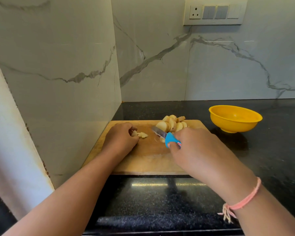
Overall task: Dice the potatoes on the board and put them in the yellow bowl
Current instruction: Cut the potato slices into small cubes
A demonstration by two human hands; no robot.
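On the wooden board (143,159), toward its left side, the left hand (120,137) lies with fingers curled, pinching a few small cut potato pieces (141,135) against the wood. Over the board's middle, the right hand (194,150) is wrapped tight round the blue handle of a knife (160,132), whose blade points left and sits just right of those pieces. At the board's far edge lies a heap of potato slices (172,125), just beyond the blade. The yellow bowl (235,118) stands upright on the black counter (271,150), right of the board's far corner and apart from it. A pink thread bracelet (245,200) circles the right wrist, nearer than the board.
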